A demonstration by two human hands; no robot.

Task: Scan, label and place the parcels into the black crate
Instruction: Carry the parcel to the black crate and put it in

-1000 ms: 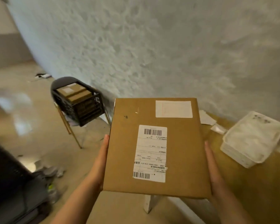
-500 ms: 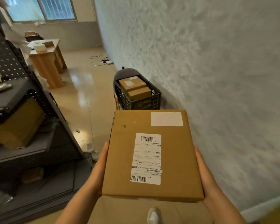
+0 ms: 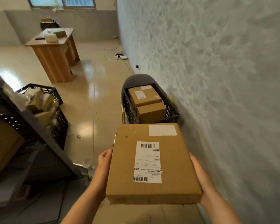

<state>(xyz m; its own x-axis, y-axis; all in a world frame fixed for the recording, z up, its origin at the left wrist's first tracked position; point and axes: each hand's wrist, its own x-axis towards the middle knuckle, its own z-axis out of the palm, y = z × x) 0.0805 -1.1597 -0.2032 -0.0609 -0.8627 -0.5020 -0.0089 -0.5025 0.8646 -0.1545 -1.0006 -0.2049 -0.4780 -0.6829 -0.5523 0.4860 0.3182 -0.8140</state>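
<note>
A flat brown cardboard parcel (image 3: 124,167) with a white barcode label and a blank white sticker is level in front of me. My left hand (image 3: 103,164) grips its left edge and my right hand (image 3: 199,173) grips its right edge, fingers tucked beneath. Just beyond the parcel's far edge the black crate (image 3: 131,110) rests on a dark chair (image 3: 136,79) against the wall. Two brown parcels lie in it, a labelled one (image 3: 143,96) at the back and a plain one (image 3: 151,111) in front.
A textured white wall (image 3: 217,78) runs close along my right. A dark metal shelf rack (image 3: 39,131) stands at left, with another black crate (image 3: 55,97) of several packages behind it. A wooden desk (image 3: 53,59) and floor cables (image 3: 120,54) lie further off.
The view has swung left from the table to the aisle, and the crate on the chair is now straight ahead and nearer. Both hands keep the same hold on the parcel.
</note>
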